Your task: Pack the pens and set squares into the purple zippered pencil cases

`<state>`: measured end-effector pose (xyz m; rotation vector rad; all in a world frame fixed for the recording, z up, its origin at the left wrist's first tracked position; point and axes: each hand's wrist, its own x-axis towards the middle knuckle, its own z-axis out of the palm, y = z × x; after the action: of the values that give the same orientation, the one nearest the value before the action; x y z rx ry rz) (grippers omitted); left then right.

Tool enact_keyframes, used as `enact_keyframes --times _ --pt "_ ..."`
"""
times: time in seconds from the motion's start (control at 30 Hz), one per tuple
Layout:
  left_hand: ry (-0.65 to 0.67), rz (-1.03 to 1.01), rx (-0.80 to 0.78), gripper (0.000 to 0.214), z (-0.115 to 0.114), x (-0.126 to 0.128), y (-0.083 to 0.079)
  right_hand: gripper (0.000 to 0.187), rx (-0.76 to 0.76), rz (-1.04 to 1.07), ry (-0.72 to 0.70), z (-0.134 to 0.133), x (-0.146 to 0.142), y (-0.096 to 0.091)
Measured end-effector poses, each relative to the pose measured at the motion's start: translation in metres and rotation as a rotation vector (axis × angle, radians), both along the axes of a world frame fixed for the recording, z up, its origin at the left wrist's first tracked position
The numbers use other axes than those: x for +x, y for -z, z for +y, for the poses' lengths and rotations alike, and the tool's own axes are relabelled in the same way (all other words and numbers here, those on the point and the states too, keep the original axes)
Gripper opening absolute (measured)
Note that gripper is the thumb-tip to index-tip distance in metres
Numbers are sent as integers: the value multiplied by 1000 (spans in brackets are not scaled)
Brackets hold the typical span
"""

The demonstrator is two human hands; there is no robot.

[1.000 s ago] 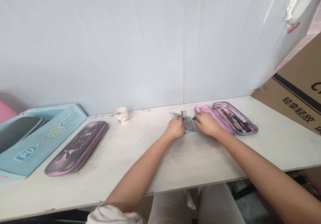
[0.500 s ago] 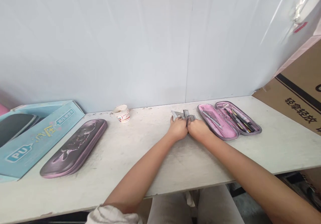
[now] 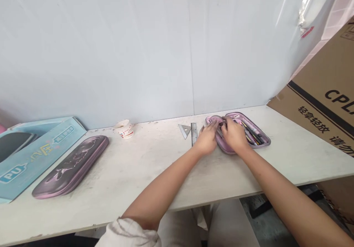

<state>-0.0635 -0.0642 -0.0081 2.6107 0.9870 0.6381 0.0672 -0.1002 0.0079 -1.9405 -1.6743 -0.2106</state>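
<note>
My left hand (image 3: 207,138) rests on the near rim of an open pencil case (image 3: 264,141) with a pink lining. My right hand (image 3: 233,134) curls over the case's left half, hiding most of it. Pens (image 3: 252,134) lie in the right half. Whether either hand holds something small is hidden. Left of my left hand, a metal set square (image 3: 184,130) and a steel ruler (image 3: 194,134) lie on the white table (image 3: 155,173), apart from each other and not touched.
A small paper cup (image 3: 124,129) stands against the wall. A closed purple pencil case (image 3: 70,167) and a light blue box (image 3: 41,155) lie further left. A cardboard carton (image 3: 318,92) stands at the right end of the table.
Both hands have moved right from the set square and ruler onto the open case. Those two tools now lie uncovered. The view has also shifted slightly.
</note>
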Motion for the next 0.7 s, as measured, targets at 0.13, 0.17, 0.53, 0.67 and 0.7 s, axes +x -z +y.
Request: enact_keyframes --times 0.13,0.17,0.53,0.67,0.7 --pt "-1 201 -22 64 -8 16 2 35 -62 160 -18 -2 23 21" --pt "3 239 -29 63 -9 18 3 35 -95 162 -26 -3 27 26" --pt "-65 30 -33 46 -2 4 2 37 -147 13 -239 -1 4 7" --pt "-249 -306 -299 43 9 -22 -5 40 -166 401 -404 9 -30 -10" --pt "-307 -386 -380 42 11 -29 -6 41 -191 475 -429 12 -38 -12"
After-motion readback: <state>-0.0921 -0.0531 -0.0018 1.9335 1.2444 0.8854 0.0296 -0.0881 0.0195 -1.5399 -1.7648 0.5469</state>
